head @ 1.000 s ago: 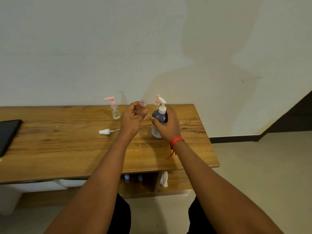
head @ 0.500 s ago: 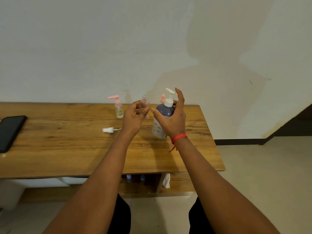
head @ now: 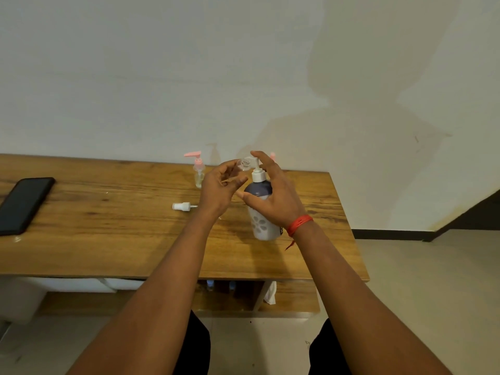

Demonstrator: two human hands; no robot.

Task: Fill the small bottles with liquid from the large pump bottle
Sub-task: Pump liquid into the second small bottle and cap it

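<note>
Left hand (head: 219, 190) tilts a clear small bottle (head: 244, 163) beside the rounded pump bottle (head: 260, 189).

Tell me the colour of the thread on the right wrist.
The thread is red; head view shows it.

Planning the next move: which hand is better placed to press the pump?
Right hand: it wraps the large pump bottle, a finger over the pump head. Left hand holds the small bottle.

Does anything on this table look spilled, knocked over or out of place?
Only a white pump cap lying on its side on the table, detached from any bottle. That fits the open small bottle the left hand holds tilted at the nozzle of the pump bottle. No spill shows.
</note>
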